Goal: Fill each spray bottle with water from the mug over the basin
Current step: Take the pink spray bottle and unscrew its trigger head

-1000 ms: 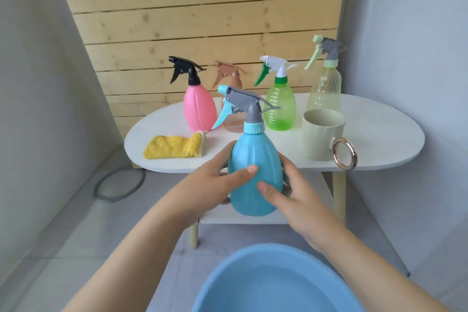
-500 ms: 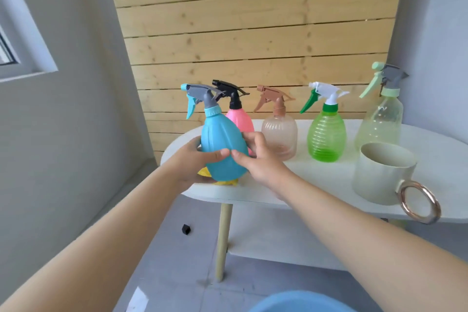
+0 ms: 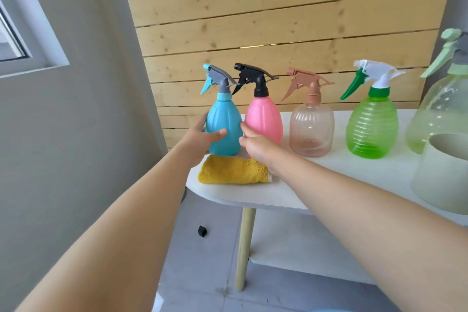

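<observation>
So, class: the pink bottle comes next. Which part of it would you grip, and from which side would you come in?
Probably the wide belly of the pink bottle, from the front. It stands upright, its body facing the person, the blue bottle close on one side and the brown bottle on the other. The thin black trigger head gives poorer purchase.

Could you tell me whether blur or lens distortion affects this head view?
Head view: the left hand by the blue bottle is motion-smeared; wide-angle stretch enlarges the mug and pale green bottle at the right edge; light is soft, without glare.
</observation>
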The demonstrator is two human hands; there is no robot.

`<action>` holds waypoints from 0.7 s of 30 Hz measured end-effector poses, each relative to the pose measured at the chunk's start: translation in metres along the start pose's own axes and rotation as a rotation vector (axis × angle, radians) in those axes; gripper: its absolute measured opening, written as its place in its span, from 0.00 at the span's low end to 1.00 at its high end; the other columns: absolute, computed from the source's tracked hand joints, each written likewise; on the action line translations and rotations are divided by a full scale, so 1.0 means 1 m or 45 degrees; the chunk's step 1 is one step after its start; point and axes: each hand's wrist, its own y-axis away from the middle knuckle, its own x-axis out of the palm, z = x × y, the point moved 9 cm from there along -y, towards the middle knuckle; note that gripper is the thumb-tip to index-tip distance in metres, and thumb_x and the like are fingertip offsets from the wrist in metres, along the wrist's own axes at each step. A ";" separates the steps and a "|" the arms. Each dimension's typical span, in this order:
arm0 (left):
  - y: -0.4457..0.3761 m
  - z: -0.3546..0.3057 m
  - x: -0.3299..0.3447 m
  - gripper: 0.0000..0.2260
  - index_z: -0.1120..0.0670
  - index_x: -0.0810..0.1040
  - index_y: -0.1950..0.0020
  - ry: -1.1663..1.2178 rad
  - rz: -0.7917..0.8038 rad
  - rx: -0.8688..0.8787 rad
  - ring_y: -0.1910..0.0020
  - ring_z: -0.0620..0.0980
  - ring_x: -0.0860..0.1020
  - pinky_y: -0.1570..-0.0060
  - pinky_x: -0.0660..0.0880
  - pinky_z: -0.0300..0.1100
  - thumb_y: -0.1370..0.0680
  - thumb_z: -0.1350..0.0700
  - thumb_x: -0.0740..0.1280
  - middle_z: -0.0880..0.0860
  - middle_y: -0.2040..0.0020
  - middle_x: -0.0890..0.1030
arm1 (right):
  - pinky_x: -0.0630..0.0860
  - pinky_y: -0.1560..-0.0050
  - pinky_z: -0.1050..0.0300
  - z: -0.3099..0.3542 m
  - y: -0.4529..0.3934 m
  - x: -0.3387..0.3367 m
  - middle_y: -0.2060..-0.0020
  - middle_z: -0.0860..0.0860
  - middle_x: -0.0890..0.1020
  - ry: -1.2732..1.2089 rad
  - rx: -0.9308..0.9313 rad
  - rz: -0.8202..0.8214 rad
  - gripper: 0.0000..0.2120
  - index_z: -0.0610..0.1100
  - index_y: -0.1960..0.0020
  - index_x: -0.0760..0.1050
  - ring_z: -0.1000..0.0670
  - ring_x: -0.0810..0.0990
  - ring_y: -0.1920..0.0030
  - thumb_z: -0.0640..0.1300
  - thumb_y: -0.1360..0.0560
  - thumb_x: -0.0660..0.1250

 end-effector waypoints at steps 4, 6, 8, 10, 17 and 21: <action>-0.010 0.014 -0.002 0.34 0.41 0.54 0.24 -0.044 -0.085 -0.035 0.35 0.56 0.71 0.46 0.71 0.47 0.23 0.56 0.68 0.52 0.30 0.69 | 0.55 0.29 0.53 -0.003 -0.001 0.004 0.23 0.48 0.49 0.076 0.044 0.070 0.25 0.56 0.23 0.47 0.43 0.54 0.25 0.46 0.17 0.50; -0.012 0.017 -0.003 0.34 0.40 0.52 0.23 -0.055 -0.123 -0.047 0.33 0.56 0.70 0.40 0.69 0.50 0.23 0.55 0.68 0.51 0.29 0.68 | 0.53 0.28 0.54 -0.005 0.001 0.005 0.23 0.48 0.50 0.080 0.034 0.066 0.24 0.55 0.23 0.48 0.44 0.53 0.24 0.46 0.17 0.50; -0.011 0.018 -0.004 0.34 0.40 0.51 0.23 -0.088 -0.164 -0.051 0.33 0.56 0.69 0.35 0.69 0.52 0.22 0.55 0.67 0.51 0.28 0.67 | 0.54 0.29 0.56 -0.007 0.004 0.004 0.23 0.49 0.53 0.037 0.016 0.057 0.23 0.52 0.23 0.51 0.47 0.55 0.25 0.46 0.17 0.50; -0.006 0.013 -0.005 0.34 0.42 0.50 0.23 -0.197 -0.231 -0.025 0.32 0.56 0.69 0.35 0.68 0.52 0.22 0.55 0.66 0.52 0.27 0.66 | 0.57 0.31 0.59 -0.006 0.010 0.000 0.24 0.50 0.57 -0.025 -0.003 0.025 0.22 0.49 0.24 0.56 0.49 0.59 0.26 0.45 0.17 0.51; 0.038 -0.030 0.007 0.22 0.55 0.65 0.31 -0.711 -0.735 0.311 0.35 0.56 0.68 0.39 0.67 0.48 0.23 0.55 0.67 0.56 0.35 0.68 | 0.66 0.38 0.60 -0.016 0.032 -0.038 0.32 0.51 0.71 -0.162 -0.059 -0.283 0.19 0.48 0.28 0.65 0.50 0.71 0.35 0.45 0.19 0.56; 0.040 -0.057 0.055 0.15 0.58 0.70 0.35 -0.790 -0.516 0.493 0.40 0.55 0.72 0.50 0.66 0.40 0.22 0.63 0.59 0.55 0.37 0.71 | 0.70 0.35 0.47 -0.022 0.031 -0.059 0.33 0.47 0.70 -0.174 -0.048 -0.482 0.22 0.46 0.28 0.65 0.46 0.71 0.35 0.45 0.22 0.60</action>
